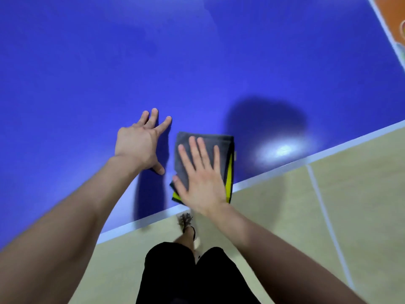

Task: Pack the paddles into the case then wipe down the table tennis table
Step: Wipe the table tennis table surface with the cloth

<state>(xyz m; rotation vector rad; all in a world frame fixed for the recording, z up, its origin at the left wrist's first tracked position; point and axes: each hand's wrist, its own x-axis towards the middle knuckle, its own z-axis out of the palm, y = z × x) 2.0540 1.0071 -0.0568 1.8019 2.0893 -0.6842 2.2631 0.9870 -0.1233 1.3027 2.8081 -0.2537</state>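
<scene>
The blue table tennis table [175, 62] fills most of the view, its white edge line running diagonally from lower left to right. A folded grey cloth with a yellow underside [223, 145] lies flat on the table near that edge. My right hand [201, 176] presses on the cloth with straight, spread fingers. Just left of the cloth, my left hand [140, 143] rests flat on the bare table surface, fingers spread. No paddles or case are in view.
Beige floor with white court lines [317, 194] lies beyond the table's near edge. My legs in black shorts [188, 275] stand close to the edge. An orange area [390, 14] shows past the table's far right corner.
</scene>
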